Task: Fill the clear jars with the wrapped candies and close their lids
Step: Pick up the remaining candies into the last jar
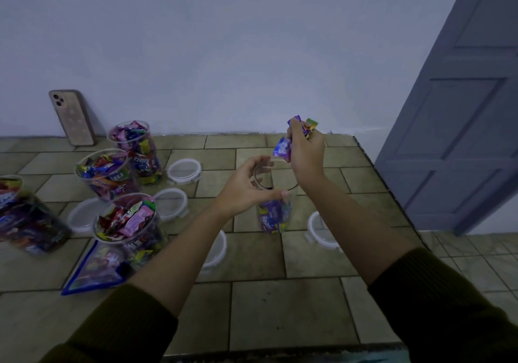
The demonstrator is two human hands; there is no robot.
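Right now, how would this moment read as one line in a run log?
step: filling | left hand: holds clear jar, partly filled | right hand: grips wrapped candies above its mouth | lid: off, lying alongside

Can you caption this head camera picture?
Left hand steadies a clear jar; right hand holds wrapped candies above it.

Bare tiles of the counter (pixel 280 315) lie free along its near edge. Filled jars (pixel 109 177) and a candy bag (pixel 95 270) crowd the left; loose lids (pixel 184 170) ring the middle jar (pixel 276 217).
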